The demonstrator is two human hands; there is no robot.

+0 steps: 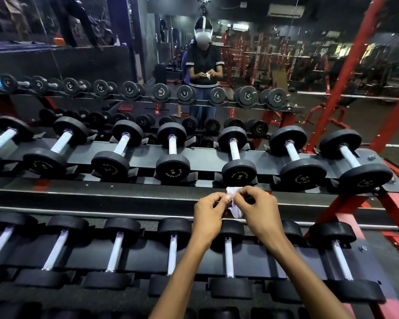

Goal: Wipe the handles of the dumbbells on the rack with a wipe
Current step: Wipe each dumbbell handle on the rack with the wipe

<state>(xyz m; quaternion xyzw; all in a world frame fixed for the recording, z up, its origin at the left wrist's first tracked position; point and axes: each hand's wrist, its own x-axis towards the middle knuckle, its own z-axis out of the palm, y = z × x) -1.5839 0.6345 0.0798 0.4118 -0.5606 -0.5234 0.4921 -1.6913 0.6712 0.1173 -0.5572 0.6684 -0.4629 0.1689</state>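
A small white wipe is pinched between both my hands in front of the rack. My left hand holds its left edge with curled fingers, and my right hand holds its right side. Black dumbbells with silver handles lie in rows on the rack: an upper row with one dumbbell just beyond my hands, and a lower row with another dumbbell beneath my wrists. Neither hand touches a dumbbell.
The black rack shelf runs left to right between the two rows. A red frame post rises at the right. A mirror behind the rack reflects the person and more dumbbells.
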